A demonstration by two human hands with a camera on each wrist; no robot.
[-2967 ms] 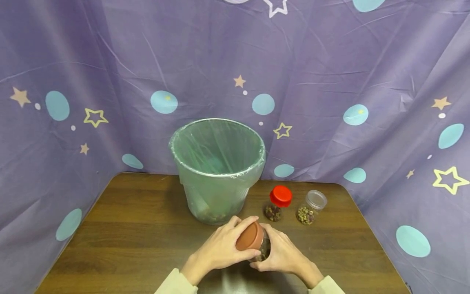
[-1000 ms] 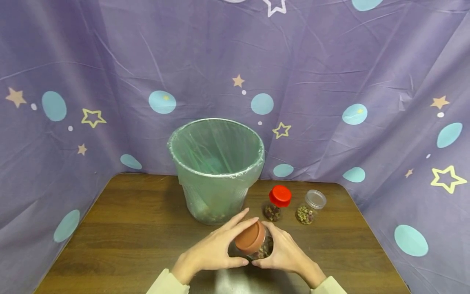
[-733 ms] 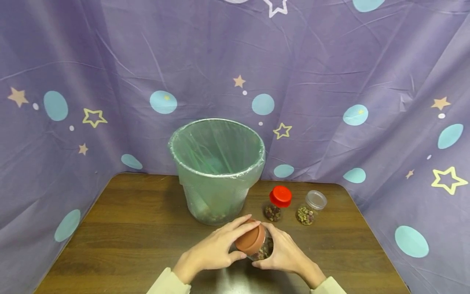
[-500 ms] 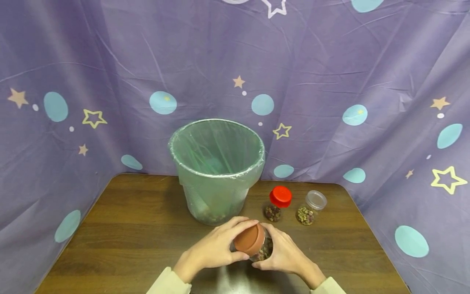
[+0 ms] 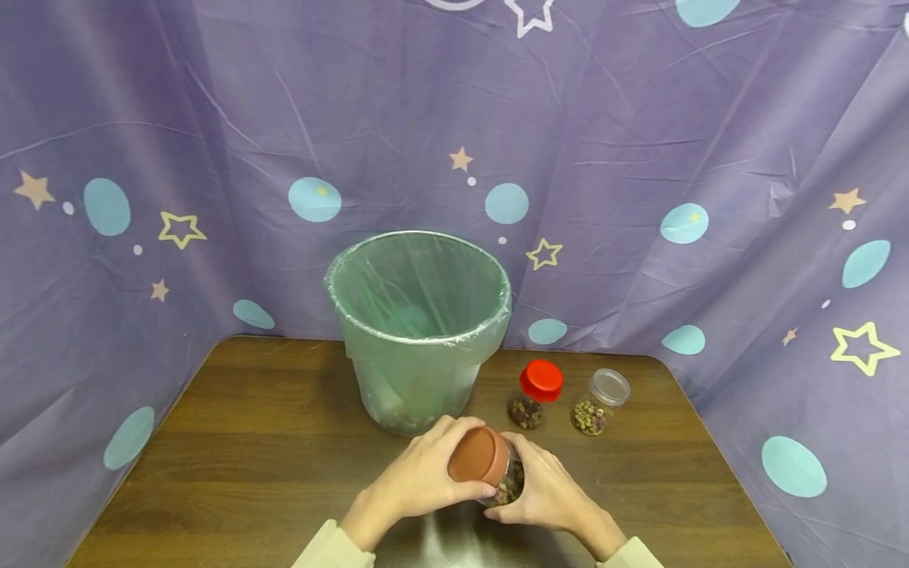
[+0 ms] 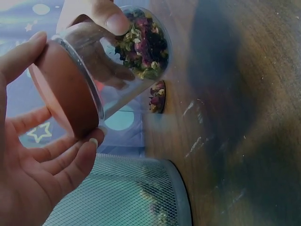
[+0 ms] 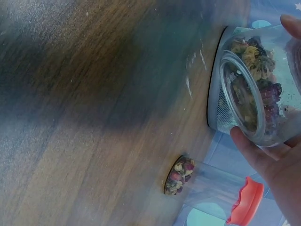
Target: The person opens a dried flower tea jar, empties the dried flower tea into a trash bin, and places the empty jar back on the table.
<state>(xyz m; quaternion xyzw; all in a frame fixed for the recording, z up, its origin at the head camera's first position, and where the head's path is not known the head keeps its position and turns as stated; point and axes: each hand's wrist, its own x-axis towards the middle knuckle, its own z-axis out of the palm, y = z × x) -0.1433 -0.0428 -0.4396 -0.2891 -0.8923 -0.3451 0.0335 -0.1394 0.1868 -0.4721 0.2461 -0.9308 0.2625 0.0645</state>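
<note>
A clear jar (image 5: 508,483) of dried flowers is held tilted above the table, its brown lid (image 5: 474,456) turned toward the left. My left hand (image 5: 429,473) grips the lid by its edge, thumb and fingers on opposite sides. Around the jar's body my right hand (image 5: 550,487) is wrapped. In the left wrist view the dried flowers (image 6: 146,44) lie toward the jar's base, and the lid sits on its mouth. The right wrist view shows the jar's round base (image 7: 242,94). Part of the jar is hidden behind my fingers.
A mesh bin (image 5: 415,386) with a green liner stands behind my hands, with some bits at its bottom. Right of it are a red-lidded jar (image 5: 542,381) and a clear-lidded jar (image 5: 592,414), both part filled. A patterned purple curtain (image 5: 604,118) hangs behind the wooden table (image 5: 248,457).
About a second ago my left fingers were spread looser around the lid; now they close round it. The jar has shifted slightly left. My right hand keeps its hold.
</note>
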